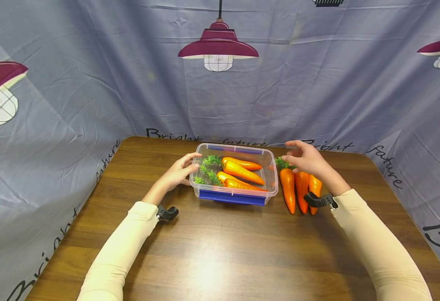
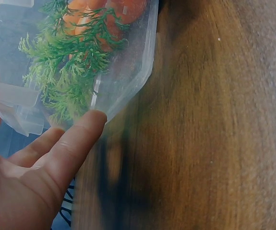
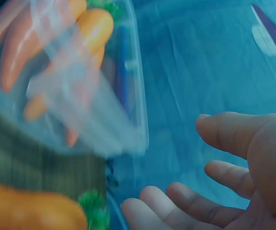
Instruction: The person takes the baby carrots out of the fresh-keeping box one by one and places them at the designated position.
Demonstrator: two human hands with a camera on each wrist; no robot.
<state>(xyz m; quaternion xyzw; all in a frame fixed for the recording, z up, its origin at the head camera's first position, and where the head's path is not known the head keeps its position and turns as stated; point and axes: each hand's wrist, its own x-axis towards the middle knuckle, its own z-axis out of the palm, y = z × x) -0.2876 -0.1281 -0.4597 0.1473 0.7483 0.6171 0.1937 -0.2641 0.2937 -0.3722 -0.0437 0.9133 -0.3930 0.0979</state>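
Note:
A clear plastic box (image 1: 235, 194) with blue side latches stands on the table, with several orange carrots (image 1: 242, 172) lying in it, their green leafy tops (image 2: 70, 67) toward its left end. My left hand (image 1: 180, 170) is at that end; its fingertips touch the box's rim and outer wall, fingers extended rather than wrapped. To the right of the box, three more carrots (image 1: 288, 190) lie side by side, leafy tops pointing away from me. Over those tops hovers my right hand (image 1: 305, 159), fingers spread and holding nothing; in the right wrist view its fingers (image 3: 181, 201) are apart from the box.
The brown wooden table (image 1: 220, 246) extends in front of the box toward me. A grey-blue curtain (image 1: 220, 104) printed with lamps and lettering hangs behind the table and along both sides. Both wrists carry black straps (image 1: 319, 200).

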